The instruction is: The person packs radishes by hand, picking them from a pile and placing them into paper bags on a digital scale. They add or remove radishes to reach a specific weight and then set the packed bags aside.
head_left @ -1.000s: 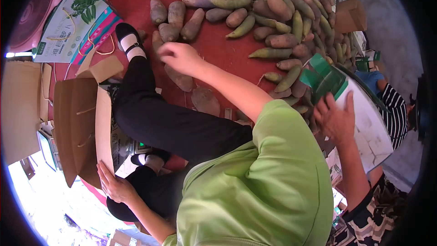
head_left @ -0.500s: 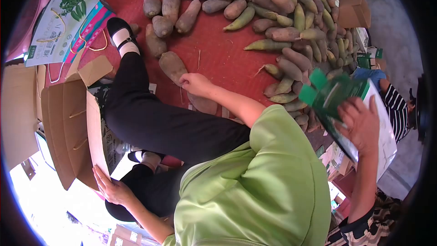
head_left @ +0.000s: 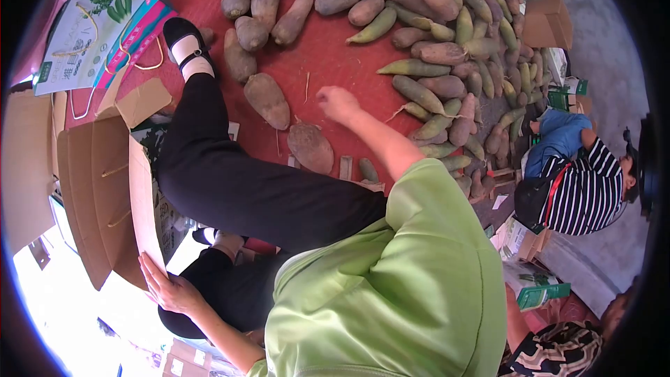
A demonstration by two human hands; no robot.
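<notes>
My left hand (head_left: pixel 172 294) rests at the near edge of an opened cardboard box (head_left: pixel 98 195), fingers along its panel and the edge gripped. Over the red mat (head_left: pixel 321 56), my right hand (head_left: pixel 340 105) has its fingers curled; whatever they may hold is hidden. A brownish radish (head_left: pixel 267 101) lies to that hand's left, and another radish (head_left: pixel 310 148) lies below it, by my leg. A thin loose root (head_left: pixel 307 87) is on the mat beside the fingers.
A large heap of green and reddish radishes (head_left: pixel 440 49) covers the upper right. More radishes (head_left: pixel 265 3) lie near my shoe (head_left: pixel 187 45). A printed gift bag (head_left: pixel 91 24) stands upper left. A person in stripes (head_left: pixel 583 192) sits at right; another person in a patterned top (head_left: pixel 558 349) is lower right.
My right hand has moved right and up, away from the radish it touched. The co-worker's hand and green-and-white box at right have moved away, uncovering the striped person. My left hand stays put.
</notes>
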